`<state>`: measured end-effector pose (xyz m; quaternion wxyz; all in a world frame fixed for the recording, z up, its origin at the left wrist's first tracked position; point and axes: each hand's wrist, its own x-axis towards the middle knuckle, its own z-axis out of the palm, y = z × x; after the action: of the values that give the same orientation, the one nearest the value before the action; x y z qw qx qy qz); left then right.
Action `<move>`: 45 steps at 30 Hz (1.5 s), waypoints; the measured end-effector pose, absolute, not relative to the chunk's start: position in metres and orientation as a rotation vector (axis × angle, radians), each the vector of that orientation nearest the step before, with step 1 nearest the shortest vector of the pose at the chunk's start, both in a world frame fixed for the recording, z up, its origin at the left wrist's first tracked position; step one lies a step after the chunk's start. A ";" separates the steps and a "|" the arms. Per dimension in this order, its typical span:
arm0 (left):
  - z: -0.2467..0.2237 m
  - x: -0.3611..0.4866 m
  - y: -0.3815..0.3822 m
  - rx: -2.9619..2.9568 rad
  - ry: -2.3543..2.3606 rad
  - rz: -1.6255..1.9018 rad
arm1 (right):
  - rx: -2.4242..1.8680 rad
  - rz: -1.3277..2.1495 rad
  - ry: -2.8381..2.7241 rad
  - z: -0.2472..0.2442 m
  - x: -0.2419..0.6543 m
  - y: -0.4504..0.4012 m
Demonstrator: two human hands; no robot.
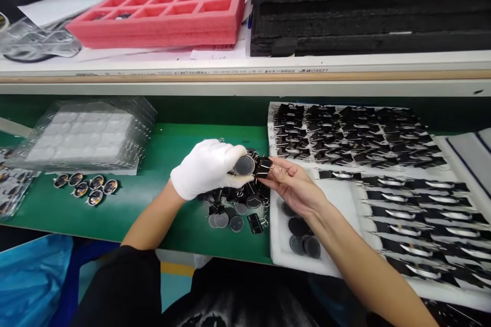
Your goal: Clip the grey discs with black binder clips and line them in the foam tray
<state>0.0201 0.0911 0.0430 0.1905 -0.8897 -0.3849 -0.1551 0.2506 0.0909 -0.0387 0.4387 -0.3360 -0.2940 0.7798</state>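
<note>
My left hand (pixel 210 167), in a white glove, is closed around a round part with a grey disc face (pixel 244 165). Pinched in my bare right hand (pixel 293 181) is a black binder clip (pixel 264 167), its wire handles between thumb and fingers; it touches the right edge of the round part. Whether the clip's jaws grip the part is too small to tell. Below my hands, a pile of black clips (pixel 255 223) and clear grey discs (pixel 237 224) lies on the green table (pixel 153 235). More discs (pixel 312 247) rest on white foam (pixel 282 245) by my right forearm.
At the right are foam trays with rows of clipped parts (pixel 399 198). Several round metal parts (pixel 95 196) lie left of my left hand, before stacked clear plastic trays (pixel 84 133). A shelf edge (pixel 230 87) crosses behind, bearing a red foam tray (pixel 161 30) and black foam (pixel 364 15).
</note>
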 end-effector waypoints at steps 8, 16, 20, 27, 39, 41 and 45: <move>0.047 0.028 0.090 -2.467 -1.068 -0.232 | -0.934 1.874 -0.695 -0.037 0.249 0.087; 0.040 0.029 0.090 -2.497 -1.040 -0.212 | -0.921 1.915 -0.726 -0.038 0.245 0.085; 0.041 0.030 0.092 -2.537 -1.040 -0.218 | -0.920 1.914 -0.710 -0.035 0.245 0.085; 0.057 -0.024 0.112 -2.483 -1.582 -0.498 | -0.803 1.937 -0.474 -0.021 0.255 0.092; 0.025 -0.062 0.157 -2.591 -2.033 -0.335 | -0.877 1.898 -0.646 -0.022 0.258 0.087; 0.036 -0.041 0.139 -2.489 -1.925 -0.618 | -0.825 1.809 -0.814 -0.022 0.258 0.083; 0.044 0.019 0.094 -2.436 -1.676 -0.833 | -0.687 1.704 -1.192 -0.028 0.255 0.076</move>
<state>0.0188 0.0940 0.0444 0.0348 -0.7926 -0.5451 -0.2708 0.2553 0.0762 -0.0284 0.4582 -0.2789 -0.4837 0.6916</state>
